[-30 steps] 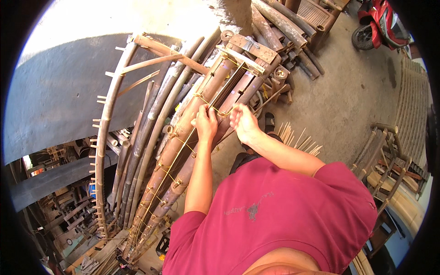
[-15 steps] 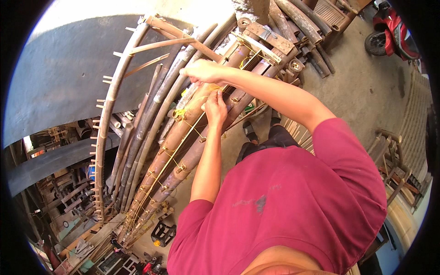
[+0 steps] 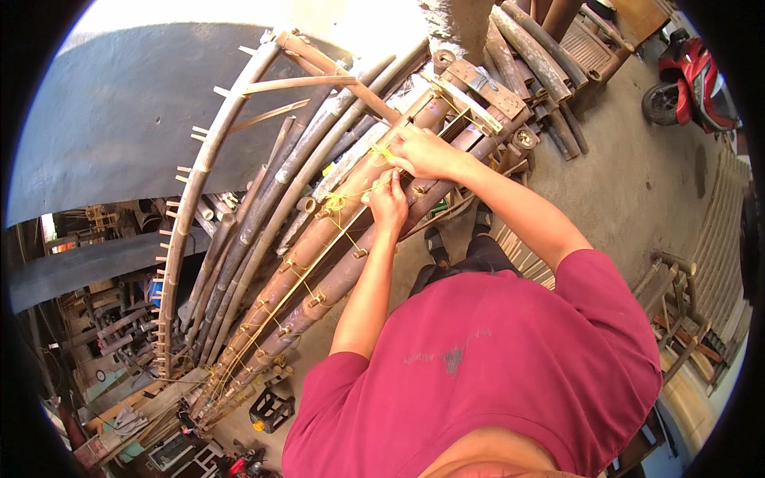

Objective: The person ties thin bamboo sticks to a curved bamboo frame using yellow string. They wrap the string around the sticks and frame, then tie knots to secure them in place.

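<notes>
Two thick brown bamboo poles [image 3: 306, 248] run side by side from the upper middle to the lower left, with short pegs along them and thin yellow cord strung between. Over the upper part of the poles, my right hand [image 3: 427, 151] is closed on yellow cord [image 3: 381, 151]. Just below it my left hand [image 3: 388, 204] pinches a strand of the same cord, close to the left pole. A loose yellow tangle of cord [image 3: 335, 202] hangs at a peg to the left of my hands. My fingertips partly hide the strands between them.
A curved bamboo piece with pegs [image 3: 194, 180] leans at the left, beside several dark bamboo poles [image 3: 275, 171]. A wooden block [image 3: 488, 89] sits at the poles' upper end. Stacked bamboo [image 3: 530, 48] and a red motorbike [image 3: 701, 92] are at the upper right.
My right hand has come down and right, from raised beyond the left pole to close beside my left hand. The whole view has shifted slightly.
</notes>
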A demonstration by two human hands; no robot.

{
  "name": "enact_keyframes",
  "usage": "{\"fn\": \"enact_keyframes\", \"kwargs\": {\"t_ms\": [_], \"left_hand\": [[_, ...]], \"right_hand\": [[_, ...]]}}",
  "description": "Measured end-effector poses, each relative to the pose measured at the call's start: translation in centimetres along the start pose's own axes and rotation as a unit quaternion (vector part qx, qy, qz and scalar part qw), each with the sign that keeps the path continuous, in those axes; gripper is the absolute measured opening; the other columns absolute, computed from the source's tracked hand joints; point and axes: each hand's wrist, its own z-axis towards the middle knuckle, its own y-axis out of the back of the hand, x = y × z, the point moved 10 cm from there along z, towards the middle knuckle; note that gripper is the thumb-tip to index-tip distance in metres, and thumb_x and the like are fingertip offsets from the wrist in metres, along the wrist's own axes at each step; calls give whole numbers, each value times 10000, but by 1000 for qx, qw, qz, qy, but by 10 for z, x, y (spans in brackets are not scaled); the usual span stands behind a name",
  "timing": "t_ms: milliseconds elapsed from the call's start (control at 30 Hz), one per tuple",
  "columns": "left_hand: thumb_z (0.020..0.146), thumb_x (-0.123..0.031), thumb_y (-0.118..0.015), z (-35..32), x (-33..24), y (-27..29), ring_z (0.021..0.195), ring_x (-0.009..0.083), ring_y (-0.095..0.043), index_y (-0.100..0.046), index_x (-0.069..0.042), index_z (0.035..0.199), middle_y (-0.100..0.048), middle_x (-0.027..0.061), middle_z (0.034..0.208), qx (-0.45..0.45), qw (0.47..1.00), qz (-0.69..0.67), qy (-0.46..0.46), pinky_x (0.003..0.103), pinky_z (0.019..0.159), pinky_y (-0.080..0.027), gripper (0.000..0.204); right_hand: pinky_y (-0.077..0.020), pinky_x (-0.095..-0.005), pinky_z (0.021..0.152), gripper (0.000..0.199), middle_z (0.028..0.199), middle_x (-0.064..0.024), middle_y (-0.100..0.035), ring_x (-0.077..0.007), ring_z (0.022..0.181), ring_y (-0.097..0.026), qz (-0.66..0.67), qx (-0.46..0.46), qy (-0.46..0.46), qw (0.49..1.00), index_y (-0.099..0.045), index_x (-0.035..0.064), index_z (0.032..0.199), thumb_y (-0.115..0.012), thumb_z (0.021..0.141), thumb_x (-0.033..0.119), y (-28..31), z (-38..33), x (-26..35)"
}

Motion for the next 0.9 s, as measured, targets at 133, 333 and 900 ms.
{"fn": "enact_keyframes", "kwargs": {"t_ms": [133,333,900], "left_hand": [[981,-218,-511,-4,3,-2,891,309,-627,-677,-103,1055,-686,124,924,-2,1000,-21,16,446,811,-363,214],[995,-272,-496,-7,-3,4,898,296,-631,-671,-112,1030,-685,119,901,25,999,-1,41,454,849,-346,240],[907,-269,-580,155,68,-27,933,403,-667,-707,-20,958,-681,247,1003,80,984,127,94,499,795,-494,283]], "right_hand": [[-514,-408,802,332,975,-178,-654,-314,942,-632,434,-90,1,897,-677,15,975,-610,903,332,95,40,42],[-438,-420,645,332,609,-175,-505,-310,568,-497,386,419,62,819,-508,-3,691,-494,948,207,-5,-142,127],[-461,-309,678,549,491,-40,-382,-148,489,-380,699,64,-257,665,-372,44,571,-457,1026,341,-71,-205,45]]}}
